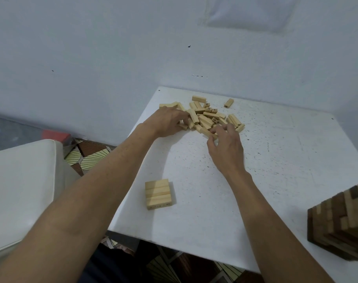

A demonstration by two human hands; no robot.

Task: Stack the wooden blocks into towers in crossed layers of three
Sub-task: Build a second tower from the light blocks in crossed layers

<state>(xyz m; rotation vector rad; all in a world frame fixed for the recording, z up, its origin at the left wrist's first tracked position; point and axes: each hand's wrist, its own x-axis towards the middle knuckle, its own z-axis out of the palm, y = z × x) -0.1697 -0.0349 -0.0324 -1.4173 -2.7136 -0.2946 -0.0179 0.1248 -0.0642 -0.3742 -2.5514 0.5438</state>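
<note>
Blocks in pale wood lie heaped in a pile [208, 117] on the far half of the white table [276, 160]; some ends carry printed numbers. I see both hands at the pile, set apart from each other.

My left hand [168, 121] lies on the pile's left edge, palm down, with its fingers curled over a few blocks. I cannot tell whether it grips any of them.

My right hand [225, 146] is at the pile's near edge. Its thumb and forefinger pinch one block [205, 132] that lies flat and still touches its neighbours.

A stray block [228, 103] lies just beyond the pile to the right, apart from it. Well nearer to me than the pile, to the left, a layer [158, 194] of three blocks sits flat on the table, side by side and touching.

Far right of the pile, at the table's near right edge, stands a tower [341, 223] of dark and light wood in crossed layers, cut off by the frame. Left of the pile, off the table, I see a white cushion [21, 180] and patterned floor [88, 156].
</note>
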